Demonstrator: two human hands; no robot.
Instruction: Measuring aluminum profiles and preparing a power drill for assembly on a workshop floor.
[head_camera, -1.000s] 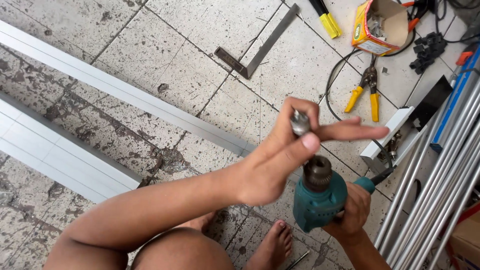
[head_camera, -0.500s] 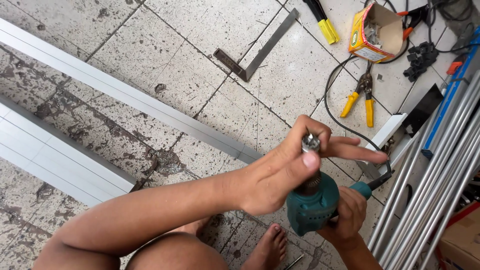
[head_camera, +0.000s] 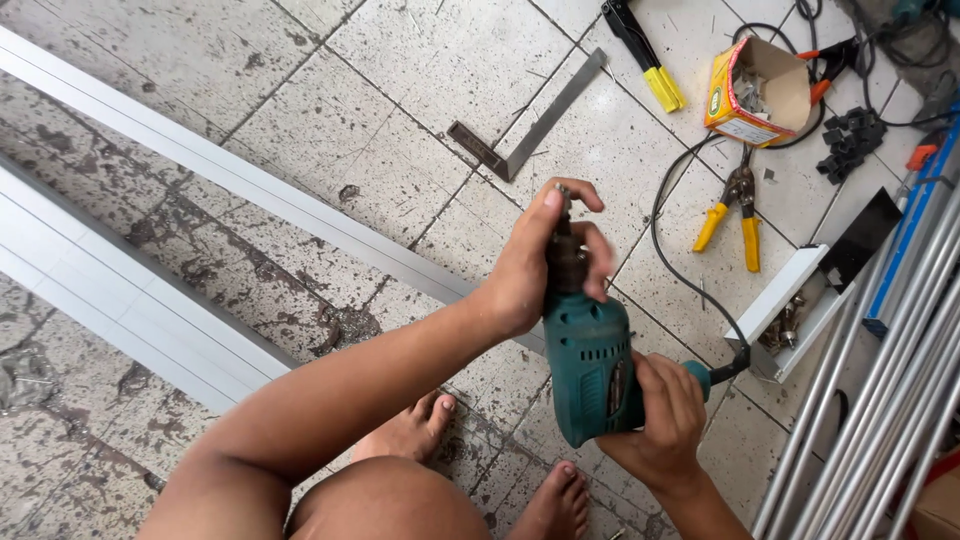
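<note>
A teal electric drill (head_camera: 590, 365) is held upright over the tiled floor (head_camera: 400, 90), nose pointing up toward the top of the view, and serves as the reference point for what follows. The left hand (head_camera: 545, 255) wraps the drill's front end: its grip is closed around the dark chuck (head_camera: 566, 262), thumb along the near side, fingers curled over the far side. The right hand (head_camera: 660, 420) sits at the lower right of the drill with its grip closed on the handle. A black cord (head_camera: 665, 250) leaves the handle end and loops away up and to the right of the drill. Left of the drill, two long pale metal rails (head_camera: 250, 190) lie diagonally on the floor, well apart from it. Above the drill lies a metal square (head_camera: 530, 130), and farther up a tool with a yellow handle (head_camera: 650, 60). To the upper right of the drill are yellow-handled pliers (head_camera: 735, 210) and an open yellow cardboard box (head_camera: 755, 90) holding small parts. Just right of the drill sits a white tray (head_camera: 790, 310) with small metal pieces in it. At the far right runs a bundle of grey metal tubes (head_camera: 880, 400). Below the drill, two bare feet (head_camera: 480, 465) rest on the tiles.
</note>
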